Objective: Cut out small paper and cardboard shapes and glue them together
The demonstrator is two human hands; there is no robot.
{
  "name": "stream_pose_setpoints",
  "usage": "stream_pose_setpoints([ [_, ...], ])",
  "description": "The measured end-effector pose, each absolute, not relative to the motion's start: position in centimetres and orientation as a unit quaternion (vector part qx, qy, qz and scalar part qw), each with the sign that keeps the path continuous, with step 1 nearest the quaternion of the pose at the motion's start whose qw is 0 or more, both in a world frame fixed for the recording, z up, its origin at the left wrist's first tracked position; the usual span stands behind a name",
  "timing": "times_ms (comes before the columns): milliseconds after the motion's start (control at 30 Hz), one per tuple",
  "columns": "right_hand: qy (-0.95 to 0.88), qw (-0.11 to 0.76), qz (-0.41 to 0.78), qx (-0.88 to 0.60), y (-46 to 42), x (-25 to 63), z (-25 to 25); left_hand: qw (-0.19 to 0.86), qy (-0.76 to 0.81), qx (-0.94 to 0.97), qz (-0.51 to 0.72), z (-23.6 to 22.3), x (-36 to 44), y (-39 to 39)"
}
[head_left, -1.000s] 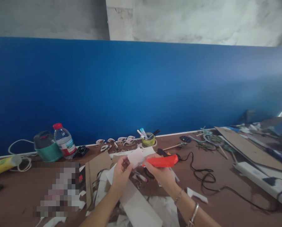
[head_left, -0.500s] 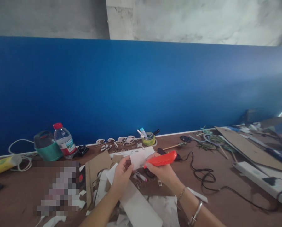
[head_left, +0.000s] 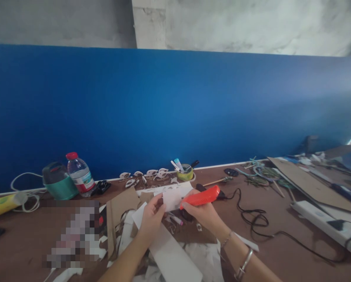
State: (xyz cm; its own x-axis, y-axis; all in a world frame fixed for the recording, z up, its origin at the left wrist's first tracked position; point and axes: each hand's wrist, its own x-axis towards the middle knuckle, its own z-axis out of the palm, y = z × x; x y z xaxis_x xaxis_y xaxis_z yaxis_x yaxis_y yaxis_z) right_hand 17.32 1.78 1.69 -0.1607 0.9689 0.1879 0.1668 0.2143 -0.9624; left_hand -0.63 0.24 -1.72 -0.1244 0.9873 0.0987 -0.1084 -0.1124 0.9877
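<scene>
My left hand pinches the left edge of a small white piece of paper between thumb and fingers. My right hand is closed around a red utility knife, whose handle points up to the right. The knife's front end meets the right side of the paper; its blade cannot be made out. Below my hands lies a long white strip of card, over a heap of paper scraps. A pink-tipped pen rests just under the held paper.
White bird-head-like cut-outs line the back edge beside a roll of tape holding pens. A water bottle and teal container stand left. At right are a black cable, a power strip and cardboard.
Both hands stay nearly in place. The paper and the knife have shifted only very slightly. At the far right edge, another person's hand has gone out of view.
</scene>
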Motion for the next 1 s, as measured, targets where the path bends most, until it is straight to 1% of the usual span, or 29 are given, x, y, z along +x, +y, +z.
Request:
stream_pose_setpoints([
  [267,-0.660,0.448,0.405,-0.446,1.71,17.59,2.06,0.468,0.468,0.479,0.576,-1.59,-0.64,0.31],
  [1000,-0.672,0.459,0.404,-0.418,2.27,17.65,1.30,0.447,0.473,0.511,0.561,-0.84,-0.62,-0.19],
])
